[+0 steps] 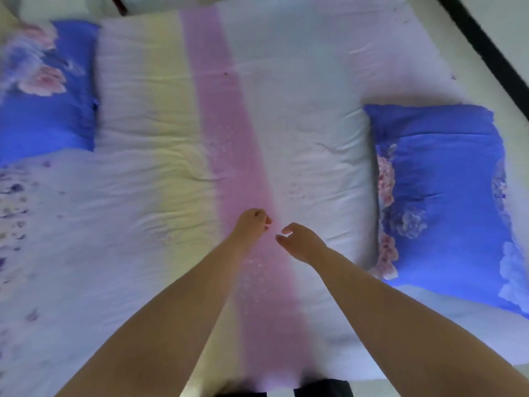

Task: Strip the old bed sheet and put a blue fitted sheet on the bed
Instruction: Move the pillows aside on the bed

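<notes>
The old bed sheet [160, 116] covers the bed, pale with a yellow band and a wide pink stripe [226, 133] down the middle. Both my arms reach out over the pink stripe. My left hand [253, 223] hovers with its fingers curled in and nothing visible in them. My right hand [300, 242] is just to its right, fingers loosely bent, holding nothing. The two hands are close together but apart. I cannot tell whether they touch the sheet. No plain blue fitted sheet is in view.
A blue floral pillow [446, 196] lies on the right side of the bed, another blue floral pillow [48, 90] at the upper left. A floral-printed cloth [25, 213] lies at the left. A dark strip [483, 44] runs along the upper right.
</notes>
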